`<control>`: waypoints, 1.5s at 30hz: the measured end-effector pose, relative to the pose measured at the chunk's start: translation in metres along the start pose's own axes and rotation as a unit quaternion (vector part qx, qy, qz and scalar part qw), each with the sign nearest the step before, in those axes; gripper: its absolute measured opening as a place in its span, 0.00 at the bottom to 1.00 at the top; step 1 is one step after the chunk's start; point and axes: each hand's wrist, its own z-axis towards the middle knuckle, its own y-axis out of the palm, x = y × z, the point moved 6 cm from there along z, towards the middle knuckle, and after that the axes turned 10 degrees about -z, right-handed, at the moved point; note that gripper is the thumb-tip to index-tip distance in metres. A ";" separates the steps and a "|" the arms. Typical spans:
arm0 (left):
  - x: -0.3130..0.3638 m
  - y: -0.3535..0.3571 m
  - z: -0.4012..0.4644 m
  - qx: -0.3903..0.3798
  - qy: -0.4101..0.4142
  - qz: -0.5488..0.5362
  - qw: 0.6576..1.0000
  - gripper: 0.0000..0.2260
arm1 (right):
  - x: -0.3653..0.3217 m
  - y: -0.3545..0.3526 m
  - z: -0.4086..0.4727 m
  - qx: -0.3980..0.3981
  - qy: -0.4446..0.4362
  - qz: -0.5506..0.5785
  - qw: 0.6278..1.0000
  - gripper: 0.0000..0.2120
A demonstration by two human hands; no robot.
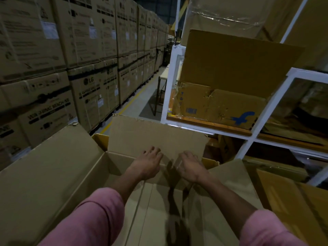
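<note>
Amid warehouse cartons (pixel 85 41), reaches straight ahead for far flap (pixel 156 134) of box (pixel 120 163), left hand (pixel 148 163) spread flat, grip of right hand (pixel 190 167) unclear.

There is only the one view, taken from a camera on the person's head. It faces forward and tips steeply down over both forearms into the open cardboard box (pixel 115 162) right against the body. It is near enough that the left hand (pixel 147 164) and right hand (pixel 190 167) sit mid-frame and the pink sleeves (pixel 95 215) fill the bottom corners. The wide lens also takes in the stacked cartons (pixel 85 41) on the left, the white rack (pixel 167 82) on the right and the aisle floor (pixel 142 98) running away between them.
</note>
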 end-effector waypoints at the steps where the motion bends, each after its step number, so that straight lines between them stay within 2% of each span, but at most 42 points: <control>1: 0.006 -0.006 0.001 -0.021 0.008 0.013 1.000 0.22 | -0.002 -0.004 -0.004 -0.002 -0.016 0.005 1.000 0.28; 3: 0.014 -0.017 0.005 -0.069 0.005 0.039 0.997 0.23 | -0.008 -0.015 -0.007 0.007 -0.046 0.003 0.999 0.27; 6: 0.034 -0.032 0.011 -0.120 -0.004 0.073 0.990 0.24 | -0.006 -0.034 -0.017 0.019 -0.063 -0.003 0.998 0.29; 15: 0.097 -0.035 -0.006 -0.166 -0.032 0.105 0.980 0.25 | 0.021 -0.051 -0.067 -0.020 -0.105 -0.034 0.994 0.30; 21: 0.171 -0.037 -0.014 -0.142 -0.034 0.094 0.985 0.26 | 0.055 -0.058 -0.101 0.037 -0.119 -0.004 0.992 0.30; 26: 0.240 -0.037 -0.013 -0.081 -0.044 0.034 0.995 0.30 | 0.099 -0.067 -0.137 0.105 -0.125 0.056 0.985 0.26; 31: 0.312 -0.036 -0.003 -0.005 -0.017 0.009 1.000 0.37 | 0.161 -0.059 -0.175 0.151 -0.077 0.112 0.979 0.34; 36: 0.384 -0.015 0.016 -0.003 0.026 -0.008 1.000 0.42 | 0.226 -0.047 -0.214 0.166 -0.023 0.131 0.977 0.41; 40: 0.432 0.003 0.031 0.003 0.045 -0.052 0.998 0.41 | 0.279 -0.036 -0.242 0.183 0.056 0.148 0.970 0.36; 45: 0.477 0.048 0.029 -0.035 0.060 -0.085 0.994 0.37 | 0.332 0.001 -0.289 0.146 0.147 0.156 0.966 0.32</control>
